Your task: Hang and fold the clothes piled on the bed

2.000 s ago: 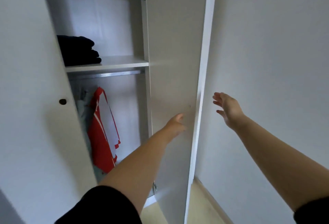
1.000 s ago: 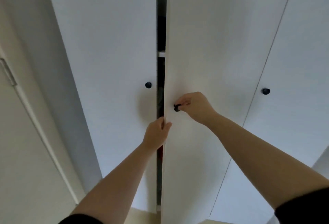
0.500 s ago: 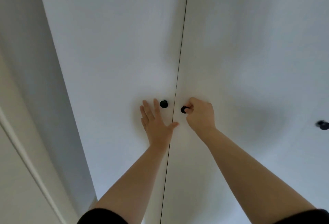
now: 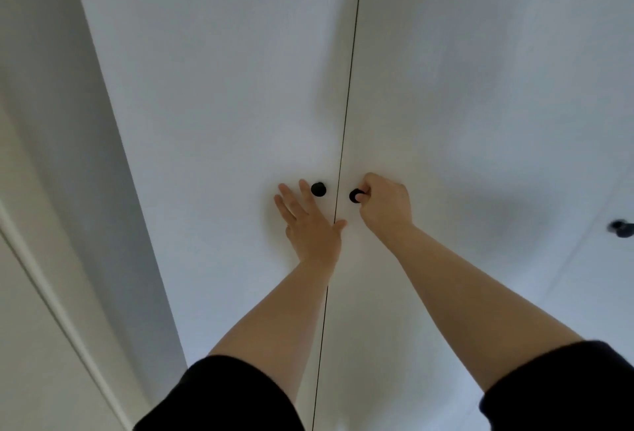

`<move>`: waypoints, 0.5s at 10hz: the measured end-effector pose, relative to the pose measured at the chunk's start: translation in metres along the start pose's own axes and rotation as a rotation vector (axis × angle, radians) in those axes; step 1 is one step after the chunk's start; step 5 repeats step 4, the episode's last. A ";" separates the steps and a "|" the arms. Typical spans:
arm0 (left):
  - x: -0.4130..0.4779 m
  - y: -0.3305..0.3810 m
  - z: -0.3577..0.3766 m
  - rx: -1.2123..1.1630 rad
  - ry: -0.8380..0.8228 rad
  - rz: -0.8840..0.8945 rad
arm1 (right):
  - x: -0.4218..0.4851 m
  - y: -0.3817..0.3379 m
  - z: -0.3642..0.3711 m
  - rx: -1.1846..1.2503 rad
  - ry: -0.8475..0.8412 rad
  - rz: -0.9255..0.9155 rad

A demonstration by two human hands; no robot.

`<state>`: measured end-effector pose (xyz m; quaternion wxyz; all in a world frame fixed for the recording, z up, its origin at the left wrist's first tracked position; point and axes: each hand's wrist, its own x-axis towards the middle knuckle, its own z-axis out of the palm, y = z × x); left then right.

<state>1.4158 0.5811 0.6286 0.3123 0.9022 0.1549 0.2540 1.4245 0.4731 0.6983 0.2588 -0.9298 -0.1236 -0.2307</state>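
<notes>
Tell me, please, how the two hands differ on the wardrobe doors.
The left hand lies flat, fingers straight; the right hand is curled. The left hand presses the left door beside the free left knob; the right hand pinches the right knob. Both sit close beside the seam.

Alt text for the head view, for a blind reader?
Two bare hands meet closed white wardrobe doors: the left hand lies flat on the left door beside the left knob, the right hand grips the right knob on the right door. A third knob shows far right.
</notes>
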 end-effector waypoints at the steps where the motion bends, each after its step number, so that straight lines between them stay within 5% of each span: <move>1: -0.005 -0.004 -0.017 -0.077 0.000 0.048 | -0.004 0.005 -0.014 -0.039 -0.129 0.011; 4: -0.034 0.057 -0.067 0.123 0.260 0.594 | -0.045 0.016 -0.108 -0.240 -0.002 -0.191; 5: -0.034 0.057 -0.067 0.123 0.260 0.594 | -0.045 0.016 -0.108 -0.240 -0.002 -0.191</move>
